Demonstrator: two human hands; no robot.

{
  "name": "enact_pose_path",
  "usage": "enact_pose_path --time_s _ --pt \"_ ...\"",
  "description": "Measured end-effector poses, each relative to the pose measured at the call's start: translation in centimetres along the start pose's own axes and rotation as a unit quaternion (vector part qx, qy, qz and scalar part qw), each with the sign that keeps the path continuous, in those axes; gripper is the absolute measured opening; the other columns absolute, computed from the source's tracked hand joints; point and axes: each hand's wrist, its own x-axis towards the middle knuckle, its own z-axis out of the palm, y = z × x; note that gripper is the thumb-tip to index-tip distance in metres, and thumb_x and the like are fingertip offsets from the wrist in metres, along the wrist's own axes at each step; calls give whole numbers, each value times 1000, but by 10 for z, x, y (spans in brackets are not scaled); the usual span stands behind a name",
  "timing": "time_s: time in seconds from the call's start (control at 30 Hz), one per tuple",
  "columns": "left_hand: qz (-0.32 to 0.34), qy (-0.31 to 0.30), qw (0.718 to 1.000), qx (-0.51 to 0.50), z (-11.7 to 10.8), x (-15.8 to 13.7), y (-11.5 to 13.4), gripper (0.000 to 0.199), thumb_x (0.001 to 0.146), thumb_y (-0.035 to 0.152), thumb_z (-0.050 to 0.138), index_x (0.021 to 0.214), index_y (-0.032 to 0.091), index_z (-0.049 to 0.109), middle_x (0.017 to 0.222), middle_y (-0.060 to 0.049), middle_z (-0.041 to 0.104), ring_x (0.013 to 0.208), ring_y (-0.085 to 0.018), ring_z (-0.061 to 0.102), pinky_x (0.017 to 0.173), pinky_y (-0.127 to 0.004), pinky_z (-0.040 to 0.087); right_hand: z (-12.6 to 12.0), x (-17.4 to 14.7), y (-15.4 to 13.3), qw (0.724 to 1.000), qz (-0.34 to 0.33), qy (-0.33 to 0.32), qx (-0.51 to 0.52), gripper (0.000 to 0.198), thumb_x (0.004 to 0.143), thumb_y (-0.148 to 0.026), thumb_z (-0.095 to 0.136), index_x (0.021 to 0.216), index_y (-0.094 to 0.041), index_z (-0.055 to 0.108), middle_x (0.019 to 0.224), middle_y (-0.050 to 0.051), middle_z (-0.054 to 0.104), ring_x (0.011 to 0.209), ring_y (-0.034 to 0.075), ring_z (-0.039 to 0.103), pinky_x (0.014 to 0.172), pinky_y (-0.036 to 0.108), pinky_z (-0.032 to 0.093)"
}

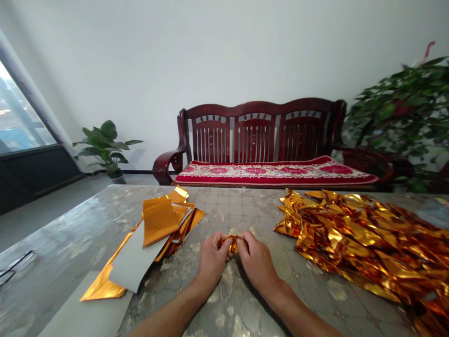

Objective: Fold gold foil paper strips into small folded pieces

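Floral-patterned bench [242, 203] facing a carved wooden settee [254, 140] and pale wall [224, 47].
The left hand [213, 255] and right hand [257, 260] nearly meet at near centre, both pinching a crumpled gold foil piece [233, 243]; loose foil sheets [160, 222] lie left, a heap of folded foil [368, 243] crowds the right, and bare surface runs between them to the far edge.

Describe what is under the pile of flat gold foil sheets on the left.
Beneath the near end of the flat gold foil sheets, part of a plain grey sheet shows, on the grey patterned tabletop. Anything else underneath is covered and cannot be seen.
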Motion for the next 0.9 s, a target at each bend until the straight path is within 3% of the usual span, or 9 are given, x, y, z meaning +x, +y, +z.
enact_pose_path --time_s 0.2,0.43,0.77,0.9 --pt "14 15 999 30 1 -5 1 26 85 42 55 74 18 57 57 3 59 49 -14 57 51 -23 42 4 -2 -3 1000 0 -8 -6 21 91 -28 37 81 -22 54 75 3 67 68 18 62 63 27 36" --pt "93 26 986 134 0 -9 2 22 91 34 49 77 19 56 70 0 63 66 -16 58 63 -26 38 7 -6 -3 999 -26 12 -39 20 94 -27 37 82 -22 52 71 2 66 65 18 63 60 27 34" --pt "96 -11 986 139 0 -18 2 23 95 34 40 77 23 48 64 2 56 59 -15 55 57 -26 36 11 -13 -5 992 -59 22 -113 24 99 -25 33 82 -21 49 61 1 64 53 17 61 52 28 27" --pt "107 8 981 159 0 -22 5 24 95 35 41 75 24 47 63 1 55 57 -16 53 56 -26 34 8 -15 -12 991 -62 17 -120 24 99 -27 33 82 -21 49 60 2 64 51 16 60 52 28 25"
